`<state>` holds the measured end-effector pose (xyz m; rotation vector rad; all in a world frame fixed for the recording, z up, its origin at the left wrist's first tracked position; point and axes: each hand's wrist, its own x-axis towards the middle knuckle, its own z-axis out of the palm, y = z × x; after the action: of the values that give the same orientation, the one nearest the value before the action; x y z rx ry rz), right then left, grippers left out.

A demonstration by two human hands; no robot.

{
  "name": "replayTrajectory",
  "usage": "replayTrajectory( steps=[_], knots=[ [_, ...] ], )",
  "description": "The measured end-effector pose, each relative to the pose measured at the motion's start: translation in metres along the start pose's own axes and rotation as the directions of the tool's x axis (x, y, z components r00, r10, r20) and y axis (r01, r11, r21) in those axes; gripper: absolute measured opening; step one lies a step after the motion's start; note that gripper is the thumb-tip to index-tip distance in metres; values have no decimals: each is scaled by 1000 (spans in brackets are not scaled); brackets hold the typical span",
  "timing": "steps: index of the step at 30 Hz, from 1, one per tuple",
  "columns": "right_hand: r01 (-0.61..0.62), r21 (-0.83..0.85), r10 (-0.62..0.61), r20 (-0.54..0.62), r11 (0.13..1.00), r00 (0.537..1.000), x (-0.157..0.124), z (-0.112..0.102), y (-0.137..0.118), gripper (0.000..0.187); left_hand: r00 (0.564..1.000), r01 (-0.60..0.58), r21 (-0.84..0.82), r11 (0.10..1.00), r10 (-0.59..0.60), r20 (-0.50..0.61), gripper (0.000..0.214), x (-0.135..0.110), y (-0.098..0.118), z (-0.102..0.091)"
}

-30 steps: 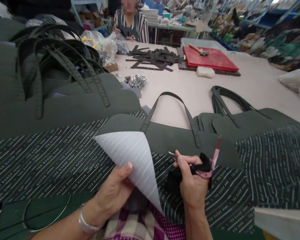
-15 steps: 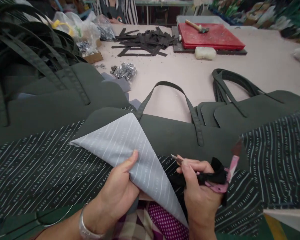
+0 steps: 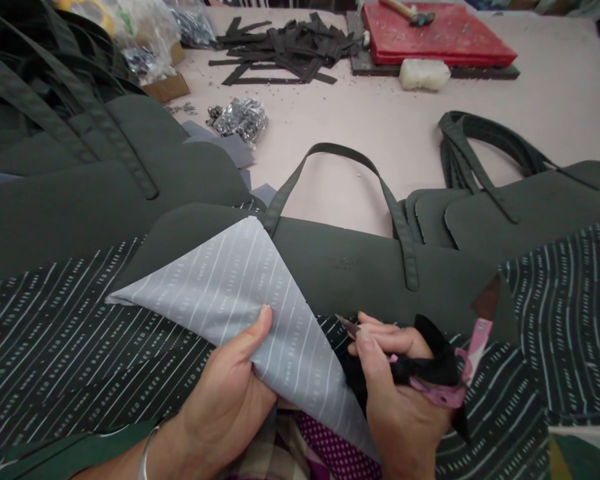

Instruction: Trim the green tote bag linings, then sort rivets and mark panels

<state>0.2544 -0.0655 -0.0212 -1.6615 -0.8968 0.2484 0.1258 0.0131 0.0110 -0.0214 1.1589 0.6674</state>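
My left hand (image 3: 230,387) is closed on a pale grey striped fabric piece (image 3: 240,273), thumb on top and fingers underneath. The piece has a pointed upper corner and lies over a dark green bag panel (image 3: 350,257) with a strap handle (image 3: 347,148). My right hand (image 3: 397,393) is wrapped round a pointed cutting tool (image 3: 453,393) with black and pink wrapping. Its thin tip points left, just beside the grey fabric's right edge. A brown blade on a pink handle sticks up behind the hand; I cannot tell how the parts join. Black printed lining (image 3: 95,333) spreads under both hands.
Stacked dark green bag panels with handles lie left (image 3: 180,173) and right (image 3: 540,207). Farther back are a silvery packet (image 3: 243,119), dark strips (image 3: 300,50), a red slab (image 3: 435,40) with a hammer (image 3: 410,12), and a whitish block (image 3: 424,74).
The view has tipped down and shifted, so the table's far items sit higher. Both hands keep their holds; the tool's tip remains beside the grey fabric.
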Motion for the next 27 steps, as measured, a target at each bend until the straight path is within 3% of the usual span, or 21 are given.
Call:
replayTrajectory(
  steps=[13, 19, 23, 27],
  knots=[
    [15, -4, -15, 17, 1000, 1000, 1, 3, -2, 15, 997, 47, 32, 998, -49, 51, 25, -7, 4, 2],
    [13, -58, -10, 66, 998, 998, 0, 5, -1, 15, 985, 85, -37, 996, -79, 156, 37, -5, 7, 5],
    [48, -75, -44, 51, 996, 998, -1, 8, -2, 15, 985, 83, -39, 996, -77, 153, 38, -5, 9, 5],
    [-37, 32, 37, 5, 999, 999, -4, 3, 0, 15, 989, 81, -23, 996, -77, 125, 35, -6, 7, 1]
  ],
)
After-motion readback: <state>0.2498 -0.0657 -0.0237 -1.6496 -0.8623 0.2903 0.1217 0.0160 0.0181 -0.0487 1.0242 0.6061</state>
